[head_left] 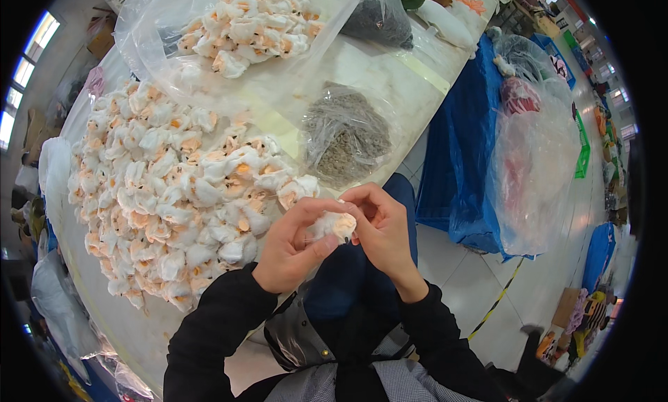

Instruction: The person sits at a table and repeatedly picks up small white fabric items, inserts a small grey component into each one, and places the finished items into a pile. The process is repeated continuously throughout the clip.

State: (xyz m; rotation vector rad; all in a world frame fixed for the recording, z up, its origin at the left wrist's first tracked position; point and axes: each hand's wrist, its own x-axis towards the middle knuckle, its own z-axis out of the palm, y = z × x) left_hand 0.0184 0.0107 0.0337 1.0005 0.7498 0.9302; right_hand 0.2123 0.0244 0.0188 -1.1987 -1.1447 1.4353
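Note:
My left hand (293, 243) is closed around a small fluffy plush piece (342, 225), white with a peach-coloured face. It is held just off the table's near edge, above my lap. At the piece's right side my right hand (381, 228) has its fingers pinched together, touching its edge; whatever lies between those fingertips is too small to make out. To the left spreads a big pile of similar white and peach plush pieces (156, 193), some with small dark bits. Beyond my hands lies a clear plastic bag (348, 132) of grey-brown material.
At the table's (410, 89) far side an open clear bag (156, 37) holds more plush pieces, beside a bag of dark material (379, 19). A blue-lined bin (452, 172) with a clear bag (536, 151) over it stands right of the table. Yellow-black tape (495, 301) marks the tiled floor.

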